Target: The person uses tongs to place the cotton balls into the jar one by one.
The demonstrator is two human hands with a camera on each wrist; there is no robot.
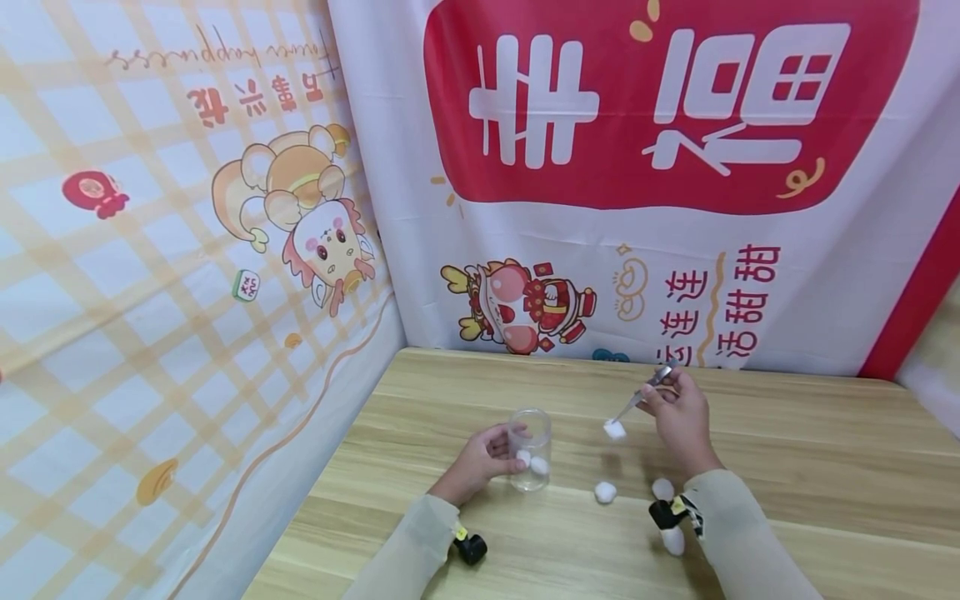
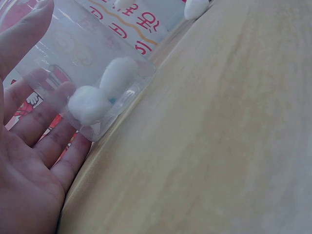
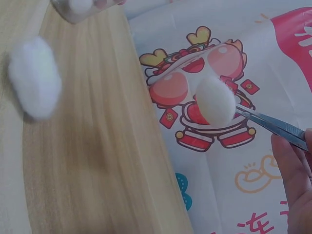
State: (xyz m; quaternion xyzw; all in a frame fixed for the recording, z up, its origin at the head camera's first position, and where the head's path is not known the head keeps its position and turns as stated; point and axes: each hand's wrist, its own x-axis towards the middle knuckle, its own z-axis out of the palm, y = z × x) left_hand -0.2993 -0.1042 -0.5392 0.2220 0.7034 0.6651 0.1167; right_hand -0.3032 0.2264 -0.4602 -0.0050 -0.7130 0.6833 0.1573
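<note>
White cotton ball, silver tweezers

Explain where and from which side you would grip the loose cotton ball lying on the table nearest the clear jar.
Pinch the cotton ball across its middle, coming from above. It is a soft round puff lying free on the table, apart from the jar, so probably tweezers tips can close on either side.

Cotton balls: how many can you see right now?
6: two in the jar, one in the tweezers, three on the table. The right sleeve may hide more.
</note>
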